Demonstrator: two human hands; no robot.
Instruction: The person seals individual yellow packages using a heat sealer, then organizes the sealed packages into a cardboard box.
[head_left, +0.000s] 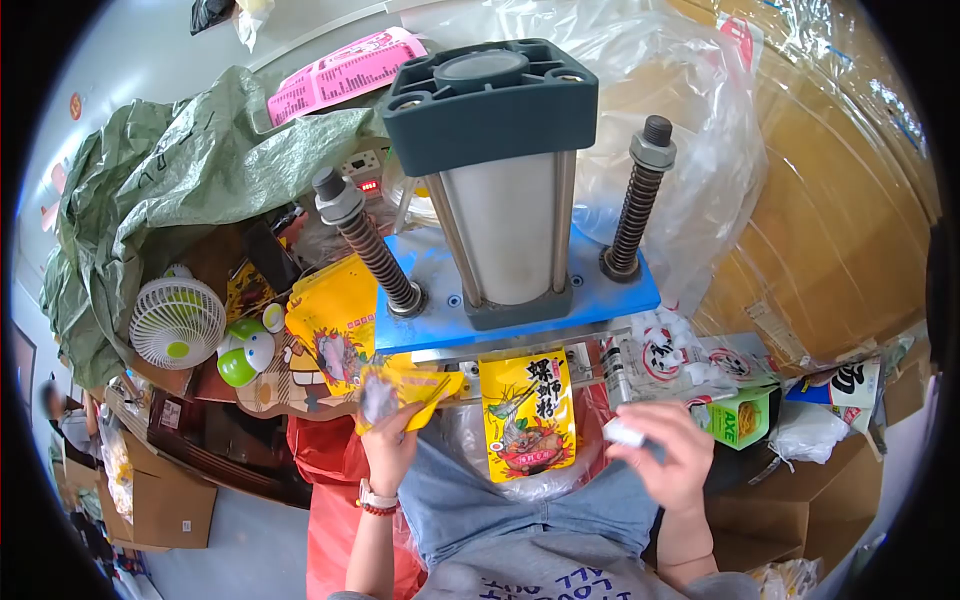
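My left hand point(390, 450) is closed on a folded yellow pouch point(430, 388), in front of the press's left side. Between the fingertips of my right hand point(672, 458) is a small white block-like piece point(624, 434); its exact kind I cannot tell. A yellow printed noodle pouch point(528, 418) hangs upright between my hands, its top edge at the front of the press point(508, 230). The press has a blue plate point(520, 312) and a spring-loaded rod on each side. To the left, beyond my left hand, lies a stack of yellow pouches point(335, 318).
Left of the pouches stand a white fan point(178, 322) and a green-and-white toy-like item point(243, 355). A green sheet point(150, 190) covers the back left. On the right are clear plastic bags point(655, 355), a green box point(742, 418) and cardboard point(830, 230). Red bags point(330, 455) hang at the lower left.
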